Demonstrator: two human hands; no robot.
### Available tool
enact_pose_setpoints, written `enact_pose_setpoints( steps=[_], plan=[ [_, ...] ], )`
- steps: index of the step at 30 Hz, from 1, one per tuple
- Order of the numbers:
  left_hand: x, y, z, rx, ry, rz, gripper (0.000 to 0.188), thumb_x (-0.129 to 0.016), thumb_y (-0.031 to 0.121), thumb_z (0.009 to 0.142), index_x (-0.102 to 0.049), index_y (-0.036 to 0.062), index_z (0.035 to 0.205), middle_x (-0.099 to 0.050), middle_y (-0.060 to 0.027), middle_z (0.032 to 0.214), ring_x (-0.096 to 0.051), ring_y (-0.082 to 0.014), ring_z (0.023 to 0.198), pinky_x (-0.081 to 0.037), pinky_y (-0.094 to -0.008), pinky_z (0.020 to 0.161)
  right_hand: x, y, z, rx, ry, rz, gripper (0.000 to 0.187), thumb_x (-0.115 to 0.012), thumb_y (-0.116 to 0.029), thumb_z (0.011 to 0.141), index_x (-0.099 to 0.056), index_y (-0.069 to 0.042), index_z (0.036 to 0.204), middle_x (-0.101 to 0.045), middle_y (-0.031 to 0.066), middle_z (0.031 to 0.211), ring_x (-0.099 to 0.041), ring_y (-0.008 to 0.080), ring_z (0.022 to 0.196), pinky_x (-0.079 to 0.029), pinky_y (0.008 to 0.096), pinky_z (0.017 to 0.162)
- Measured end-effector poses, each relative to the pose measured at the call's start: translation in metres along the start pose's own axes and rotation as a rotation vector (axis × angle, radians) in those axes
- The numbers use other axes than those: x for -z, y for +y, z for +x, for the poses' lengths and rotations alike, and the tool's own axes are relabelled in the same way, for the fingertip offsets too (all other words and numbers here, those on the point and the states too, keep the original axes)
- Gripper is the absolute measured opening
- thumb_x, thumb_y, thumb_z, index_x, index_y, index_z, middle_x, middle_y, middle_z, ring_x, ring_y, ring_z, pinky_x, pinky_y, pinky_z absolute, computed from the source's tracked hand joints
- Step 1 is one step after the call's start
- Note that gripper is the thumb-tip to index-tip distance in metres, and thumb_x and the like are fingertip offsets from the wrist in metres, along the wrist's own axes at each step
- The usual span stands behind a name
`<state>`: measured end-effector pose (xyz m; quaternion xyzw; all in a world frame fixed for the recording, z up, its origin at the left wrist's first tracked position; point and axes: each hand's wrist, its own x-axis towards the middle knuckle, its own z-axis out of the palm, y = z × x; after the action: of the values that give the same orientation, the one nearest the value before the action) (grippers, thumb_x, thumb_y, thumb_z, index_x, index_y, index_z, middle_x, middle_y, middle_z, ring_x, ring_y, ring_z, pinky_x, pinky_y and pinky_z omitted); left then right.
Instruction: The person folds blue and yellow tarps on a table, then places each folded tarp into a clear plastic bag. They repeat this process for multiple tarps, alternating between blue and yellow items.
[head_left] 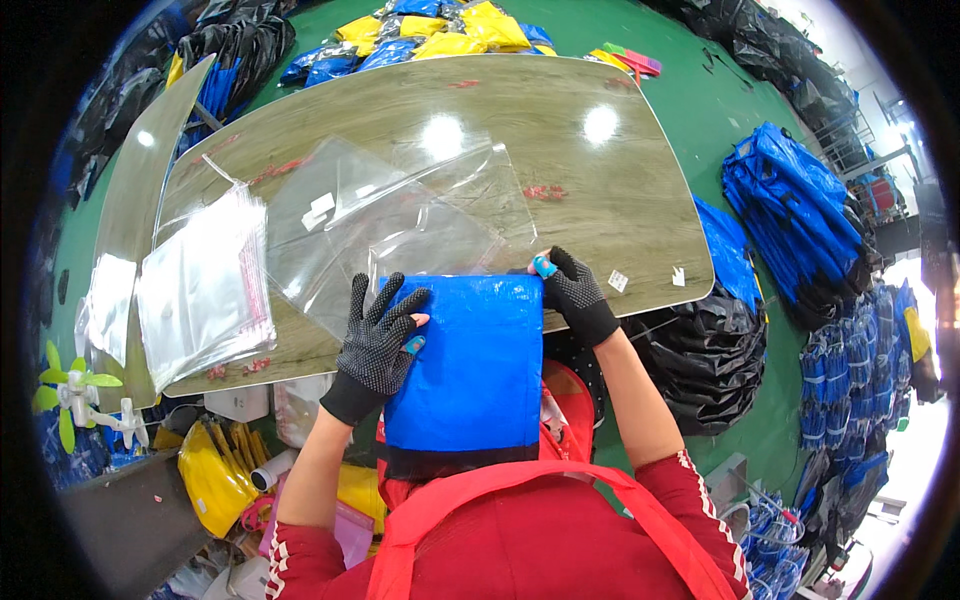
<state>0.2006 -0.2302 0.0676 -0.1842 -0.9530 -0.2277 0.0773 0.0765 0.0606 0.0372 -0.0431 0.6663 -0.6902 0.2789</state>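
Observation:
A folded blue woven-plastic piece [465,360] with a black strip at its near end lies before my body, its far edge over the table's near side. My left hand [378,350], in a black dotted glove, rests on its left edge with the fingers spread. At its far right corner, my right hand [580,295], gloved the same way, pinches the edge between thumb and fingers. Blue tape shows on both thumbs. Just beyond the blue piece, a clear plastic bag [430,235] lies flat; whether its mouth touches the blue piece I cannot tell.
On the wood-patterned table [610,190], a stack of clear bags [205,290] lies left. Small white labels [618,281] stick near the right edge. A small green-bladed fan [78,390] stands lower left. Blue and yellow packets [430,40] lie beyond; blue-black bundles [795,220] stand right.

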Motion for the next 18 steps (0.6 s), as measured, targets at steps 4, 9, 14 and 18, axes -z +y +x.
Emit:
enact_pose_setpoints(
  steps=[4, 9, 14, 18],
  plan=[
    [-0.018, -0.014, -0.01, 0.099, 0.052, -0.214, 0.025, -0.068, 0.014, 0.083, -0.06, 0.011, 0.106, -0.058, -0.0125, 0.126, -0.045, -0.0305, 0.128, -0.024, -0.0495, 0.113, -0.003, -0.003, -0.018, -0.057, -0.024, -0.108, 0.035, -0.07, -0.035, 0.087, -0.065, -0.002, 0.1, -0.064, 0.0021, 0.085, -0.059, 0.0095, 0.08, -0.05, 0.0265, 0.07],
    [-0.037, -0.034, -0.011, 0.618, 0.535, -0.456, 0.044, -0.07, 0.016, 0.085, -0.05, 0.0044, 0.122, -0.056, -0.0134, 0.123, -0.051, -0.0206, 0.117, -0.042, -0.0322, 0.099, -0.022, 0.007, -0.02, 0.221, 0.254, -0.299, 0.033, -0.077, -0.026, 0.081, -0.064, 0.002, 0.092, -0.064, 0.0009, 0.081, -0.058, 0.0099, 0.077, -0.049, 0.0264, 0.072],
    [-0.031, -0.036, -0.007, 0.988, 0.377, -1.204, 0.059, -0.07, 0.021, 0.086, -0.04, -0.0024, 0.131, -0.054, -0.0144, 0.122, -0.053, -0.0224, 0.114, -0.044, -0.0335, 0.096, -0.032, 0.043, -0.04, 0.107, 0.156, -0.068, 0.053, -0.062, -0.043, 0.091, -0.06, 0.002, 0.12, -0.068, 0.0082, 0.087, -0.058, 0.0122, 0.076, -0.049, 0.0297, 0.069],
    [-0.015, -0.013, -0.017, 0.847, 0.202, -1.41, 0.058, -0.073, 0.025, 0.083, -0.048, 0.0038, 0.131, -0.062, -0.0112, 0.113, -0.061, -0.0162, 0.094, -0.052, -0.0307, 0.081, -0.046, 0.067, -0.08, 0.253, 0.223, -0.302, 0.064, -0.05, -0.052, 0.094, -0.056, 0.003, 0.125, -0.069, 0.0166, 0.091, -0.064, 0.0223, 0.084, -0.051, 0.0348, 0.074]
  ],
)
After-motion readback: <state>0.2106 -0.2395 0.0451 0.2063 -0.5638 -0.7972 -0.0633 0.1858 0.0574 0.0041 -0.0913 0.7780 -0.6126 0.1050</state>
